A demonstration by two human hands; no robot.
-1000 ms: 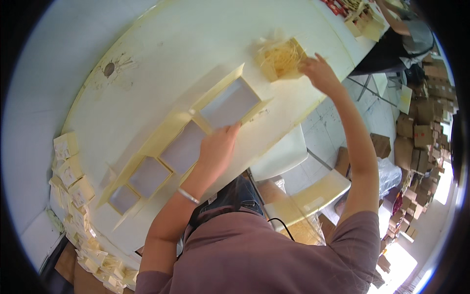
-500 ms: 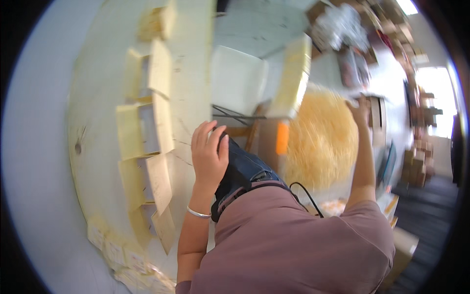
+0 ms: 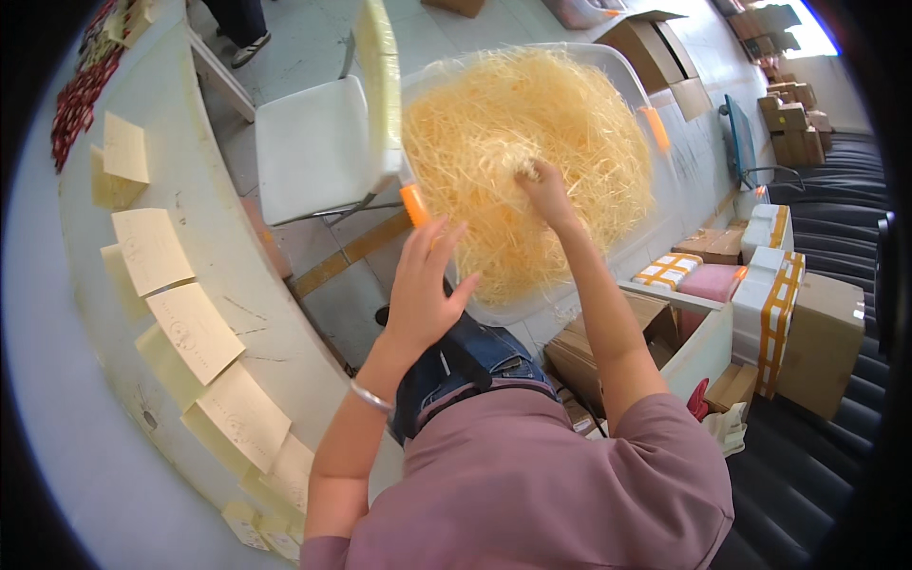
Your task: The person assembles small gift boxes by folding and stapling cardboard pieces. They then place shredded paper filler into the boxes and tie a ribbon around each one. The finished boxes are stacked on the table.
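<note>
A large clear plastic tub [image 3: 622, 71] with orange handles is heaped with pale yellow shredded filler [image 3: 570, 114]. My right hand [image 3: 548, 195] reaches over the middle of the heap, its fingers closed on a tuft of the shreds. Beside the tub's near left corner, close to an orange handle [image 3: 415, 204], my left hand [image 3: 425, 290] hangs with its fingers spread and nothing in it. A row of pale yellow cartons with raised flaps [image 3: 195, 328] stands along the white table [image 3: 275, 313] to my left; their insides are mostly hidden.
A white folding chair [image 3: 309, 142] stands between the table and the tub. Cardboard boxes [image 3: 651, 57] and taped white foam boxes [image 3: 765, 304] lie to the right, beside a black roller conveyor [image 3: 845, 209]. Another person's leg and shoe [image 3: 249, 47] show at the far left.
My view has swung toward the tub, which now sits nearer the middle. The right hand has come from beyond the tub's right side down to the shreds and closed on some. My left hand stays open.
</note>
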